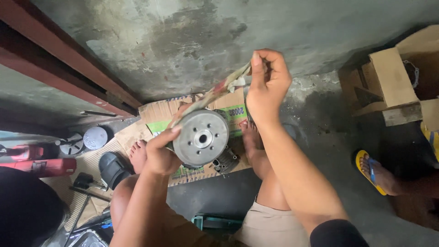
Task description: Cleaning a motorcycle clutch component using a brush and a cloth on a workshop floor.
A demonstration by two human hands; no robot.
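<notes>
Concrete floor [320, 137], grey and stained, with flattened cardboard [151, 114] spread over its middle. Nearest item: left hand [160, 153], fingers wrapped about the rim of a round metal drum [201, 137], flat face with a centre hub and ring of small holes turned up, held above the cardboard's near edge. Right hand [267, 84], raised higher, pinches the end of a worn strip of cloth [219, 89] running down to the drum's rim, possibly looped behind it. Under the drum: dark finned metal part [226, 161] on the cardboard. Left edge: red power tool [39, 165], round grey lids [95, 137]. Far right: open cardboard box [388, 82]; another person's foot in a yellow sandal [372, 174].
</notes>
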